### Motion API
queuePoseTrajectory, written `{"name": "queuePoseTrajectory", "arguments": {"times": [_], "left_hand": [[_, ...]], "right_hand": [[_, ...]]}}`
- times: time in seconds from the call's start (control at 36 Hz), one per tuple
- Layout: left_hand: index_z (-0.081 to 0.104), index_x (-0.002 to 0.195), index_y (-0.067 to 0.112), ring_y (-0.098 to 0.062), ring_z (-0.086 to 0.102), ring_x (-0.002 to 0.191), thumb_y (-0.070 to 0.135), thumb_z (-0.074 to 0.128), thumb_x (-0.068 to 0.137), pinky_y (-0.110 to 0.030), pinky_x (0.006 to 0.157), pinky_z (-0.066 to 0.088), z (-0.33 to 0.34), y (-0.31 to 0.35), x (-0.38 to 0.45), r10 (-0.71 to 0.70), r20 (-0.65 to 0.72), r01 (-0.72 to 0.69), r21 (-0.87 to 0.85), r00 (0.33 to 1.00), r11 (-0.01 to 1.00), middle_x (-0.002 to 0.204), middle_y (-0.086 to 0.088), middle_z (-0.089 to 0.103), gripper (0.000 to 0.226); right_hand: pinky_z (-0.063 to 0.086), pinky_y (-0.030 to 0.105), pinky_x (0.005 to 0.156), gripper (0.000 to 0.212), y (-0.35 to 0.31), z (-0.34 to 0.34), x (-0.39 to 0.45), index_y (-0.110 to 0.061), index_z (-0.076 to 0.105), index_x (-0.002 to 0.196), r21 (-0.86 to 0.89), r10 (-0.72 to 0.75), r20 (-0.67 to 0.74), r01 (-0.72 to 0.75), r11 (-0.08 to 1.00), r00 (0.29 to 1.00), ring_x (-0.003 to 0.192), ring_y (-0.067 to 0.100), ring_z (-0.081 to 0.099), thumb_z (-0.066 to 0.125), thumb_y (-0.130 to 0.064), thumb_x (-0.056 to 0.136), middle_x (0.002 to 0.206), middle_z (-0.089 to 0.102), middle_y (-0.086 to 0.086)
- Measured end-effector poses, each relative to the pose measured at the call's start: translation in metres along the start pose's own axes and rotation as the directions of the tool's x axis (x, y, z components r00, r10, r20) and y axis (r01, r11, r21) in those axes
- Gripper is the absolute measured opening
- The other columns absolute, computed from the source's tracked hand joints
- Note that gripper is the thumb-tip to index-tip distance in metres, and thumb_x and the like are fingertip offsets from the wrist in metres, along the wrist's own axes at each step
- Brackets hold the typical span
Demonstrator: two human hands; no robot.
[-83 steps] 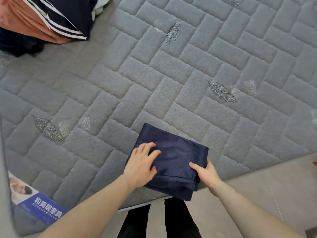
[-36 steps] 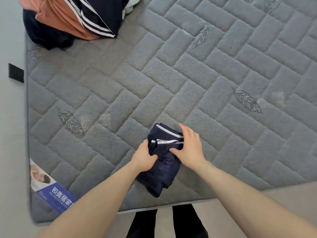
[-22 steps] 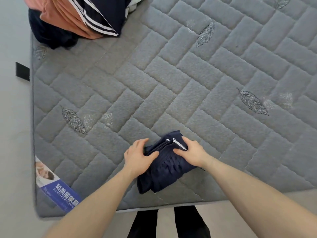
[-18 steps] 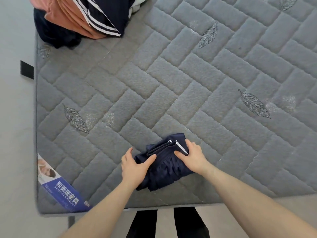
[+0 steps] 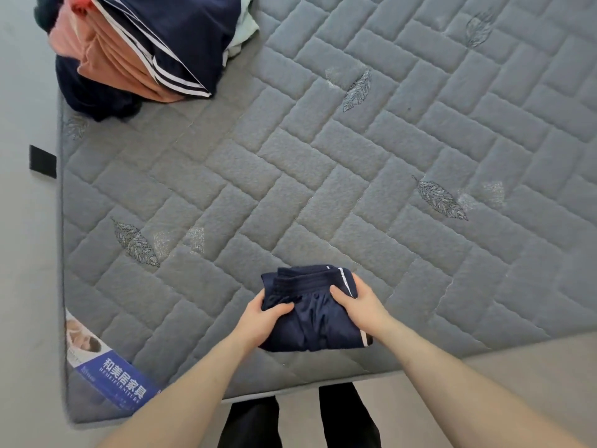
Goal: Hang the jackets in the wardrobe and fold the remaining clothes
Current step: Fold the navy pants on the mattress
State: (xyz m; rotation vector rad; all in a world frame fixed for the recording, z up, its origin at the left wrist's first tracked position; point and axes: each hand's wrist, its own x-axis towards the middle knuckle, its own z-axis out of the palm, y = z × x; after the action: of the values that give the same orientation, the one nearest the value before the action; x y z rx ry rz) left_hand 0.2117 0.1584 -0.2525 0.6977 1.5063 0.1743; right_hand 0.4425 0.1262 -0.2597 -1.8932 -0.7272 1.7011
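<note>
garment: small folded navy satin-look garment with a ribbed elastic waistband and white side stripe (image 5: pixel 311 313), between both hands, lying on the grey quilted mattress (image 5: pixel 323 189) at its near edge
left hand (image 5: pixel 263 318): grips garment's left side, thumb on top, fingers curled under the edge
right hand (image 5: pixel 357 303): grips right side by the white stripe, thumb on top, fingers wrapped round the edge
handling guess: light, limp, smooth fabric, probably slippery; layers likely to slide apart if lifted by one corner
where to hold: both side edges at once, pinching through all layers near the thicker waistband
pile: heap of navy, orange and pale clothes (image 5: pixel 142 50), far ahead-left of the hands, well apart from garment
label: blue printed mattress label (image 5: pixel 113 379), near the left forearm
step guess: fold about done; heap looks not yet folded
</note>
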Motion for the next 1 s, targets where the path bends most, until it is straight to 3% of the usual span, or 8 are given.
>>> {"name": "queuePoseTrajectory", "arguments": {"times": [0.06,0.11,0.33,0.47,0.61,0.72,0.86,1.0], "left_hand": [[0.071,0.114,0.032,-0.011,0.070,0.106,0.036,0.080,0.070,-0.031,0.098,0.051,-0.002,0.020,-0.020,0.033,0.054,-0.034,0.006,0.998,0.999,0.108,0.010,0.077,0.045],[0.071,0.111,0.037,-0.007,0.070,0.104,0.043,0.078,0.066,-0.029,0.096,0.051,-0.005,0.039,-0.045,0.063,0.113,-0.067,0.033,0.992,0.997,0.108,0.013,0.077,0.047],[0.062,0.118,0.039,-0.005,0.071,0.101,0.067,0.081,0.064,-0.029,0.089,0.053,-0.010,0.100,-0.165,0.137,0.327,-0.188,0.128,0.935,0.974,0.112,0.015,0.075,0.064],[0.061,0.119,0.033,-0.005,0.070,0.101,0.047,0.072,0.090,-0.032,0.095,0.054,0.009,0.132,-0.234,0.276,0.402,-0.400,0.266,0.873,0.877,0.111,0.014,0.074,0.034],[0.063,0.111,0.034,0.001,0.071,0.093,0.039,0.070,0.094,-0.020,0.077,0.053,0.056,0.167,-0.298,0.364,0.562,-0.594,0.303,0.743,0.745,0.102,0.021,0.075,0.020],[0.064,0.111,0.033,-0.002,0.072,0.095,0.033,0.070,0.095,-0.028,0.085,0.053,0.113,0.185,-0.348,0.382,0.690,-0.715,0.284,0.615,0.639,0.104,0.018,0.075,0.017],[0.065,0.111,0.037,0.001,0.071,0.094,0.035,0.070,0.094,-0.027,0.085,0.052,0.197,0.185,-0.415,0.397,0.793,-0.816,0.204,0.461,0.540,0.104,0.020,0.075,0.018],[0.066,0.099,0.052,-0.005,0.073,0.093,0.038,0.070,0.095,-0.031,0.084,0.054,0.284,0.160,-0.495,0.355,0.885,-0.868,0.102,0.302,0.485,0.104,0.017,0.076,0.015]], "right_hand": [[0.048,0.019,0.099,0.028,-0.013,0.000,-0.033,-0.042,0.062,0.121,0.077,0.004,-0.063,0.001,0.997,0.998,0.110,-0.004,0.064,0.065,-0.026,0.098,0.117,0.072,-0.019],[0.047,0.026,0.104,0.029,-0.025,0.001,-0.068,-0.036,0.062,0.127,0.126,0.008,-0.136,0.009,0.992,0.991,0.113,0.000,0.064,0.065,-0.028,0.099,0.120,0.071,-0.017],[0.049,0.034,0.105,0.029,-0.076,0.003,-0.223,-0.030,0.063,0.128,0.257,-0.007,-0.351,0.104,0.961,0.936,0.114,0.008,0.065,0.064,-0.027,0.099,0.120,0.072,-0.013],[0.052,0.018,0.088,0.025,-0.090,-0.001,-0.311,-0.036,0.064,0.122,0.337,-0.017,-0.483,0.204,0.919,0.876,0.109,0.002,0.067,0.065,-0.027,0.099,0.116,0.073,-0.017],[0.052,0.025,0.091,0.028,-0.093,-0.022,-0.392,-0.039,0.062,0.125,0.396,-0.006,-0.610,0.311,0.864,0.792,0.108,0.002,0.068,0.065,-0.033,0.098,0.117,0.072,-0.019],[0.055,0.020,0.083,0.027,-0.085,-0.048,-0.458,-0.038,0.062,0.124,0.429,0.029,-0.710,0.399,0.811,0.704,0.106,0.005,0.070,0.066,-0.035,0.097,0.116,0.073,-0.017],[0.056,0.015,0.071,0.023,-0.065,-0.085,-0.549,-0.040,0.063,0.120,0.420,0.066,-0.814,0.506,0.753,0.578,0.098,0.004,0.072,0.065,-0.036,0.098,0.108,0.075,-0.019],[0.056,0.015,0.073,0.022,-0.025,-0.122,-0.645,-0.044,0.064,0.117,0.360,0.082,-0.891,0.585,0.727,0.446,0.100,0.005,0.072,0.066,-0.034,0.098,0.109,0.075,-0.019]]}}
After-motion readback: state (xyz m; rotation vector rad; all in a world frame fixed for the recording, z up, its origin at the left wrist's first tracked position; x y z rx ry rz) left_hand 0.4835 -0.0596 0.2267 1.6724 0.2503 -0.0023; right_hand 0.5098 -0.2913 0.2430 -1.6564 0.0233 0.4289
